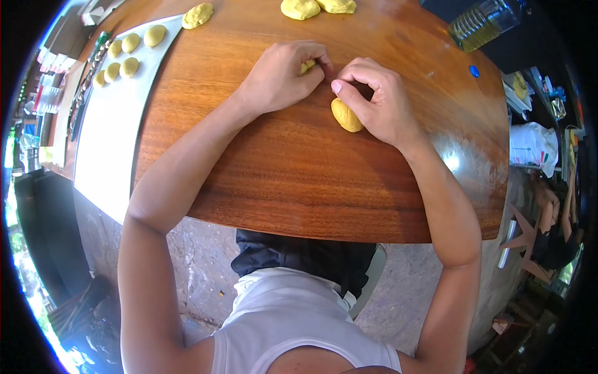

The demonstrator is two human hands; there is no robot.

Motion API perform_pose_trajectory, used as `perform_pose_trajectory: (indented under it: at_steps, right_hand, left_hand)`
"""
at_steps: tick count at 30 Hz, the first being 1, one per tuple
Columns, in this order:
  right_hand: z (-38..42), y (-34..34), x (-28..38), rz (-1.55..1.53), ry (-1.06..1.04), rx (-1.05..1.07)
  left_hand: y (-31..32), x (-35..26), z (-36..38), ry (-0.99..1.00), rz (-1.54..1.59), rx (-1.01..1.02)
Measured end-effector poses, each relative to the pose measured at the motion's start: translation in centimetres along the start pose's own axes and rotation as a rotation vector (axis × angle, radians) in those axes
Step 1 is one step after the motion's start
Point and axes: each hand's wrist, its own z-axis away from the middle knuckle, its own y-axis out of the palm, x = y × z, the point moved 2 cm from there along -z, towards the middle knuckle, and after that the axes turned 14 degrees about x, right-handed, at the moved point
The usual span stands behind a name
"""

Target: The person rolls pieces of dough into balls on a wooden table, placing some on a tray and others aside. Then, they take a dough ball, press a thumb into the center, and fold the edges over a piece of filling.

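My left hand (289,75) is closed over a small piece of yellow dough (307,66), which shows between the thumb and curled fingers. Close beside it on the right, my right hand (380,103) has its thumb and forefinger bent toward each other. A rounded lump of yellow dough (346,116) pokes out below that thumb, against the palm; the other fingers are hidden. The fingertips of both hands nearly meet above the wooden table (280,181). Farther off lie larger yellow dough lumps (300,8) and another single dough lump (198,15).
On the left, a pale tray (109,137) carries several round dough balls (154,35) at its far end. A ridged bottle of yellowish liquid (479,28) and a blue cap (474,71) are at the far right. Another person (554,230) is beyond the table's right side.
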Motion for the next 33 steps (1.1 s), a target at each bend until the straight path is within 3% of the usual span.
perform_pose_trajectory:
  at_steps: [11,16,21,23,33]
  right_hand:
    - [0.1,0.0,0.0,0.009,0.016,0.003]
    - [0.0,0.1,0.0,0.035,-0.082,-0.013]
    - [0.2,0.0,0.3,0.075,-0.020,0.014]
    - [0.2,-0.1,0.6,0.028,0.024,0.066]
    - [0.1,0.0,0.2,0.016,0.017,0.020]
  left_hand:
    - [0.1,0.2,0.0,0.015,-0.011,0.001]
    - [0.1,0.4,0.0,0.059,-0.027,-0.005]
    - [0.4,0.7,0.0,0.025,0.025,0.036]
    - [0.0,-0.3,0.0,0.053,0.067,-0.035]
    - [0.0,-0.1,0.2,0.034,0.007,-0.013]
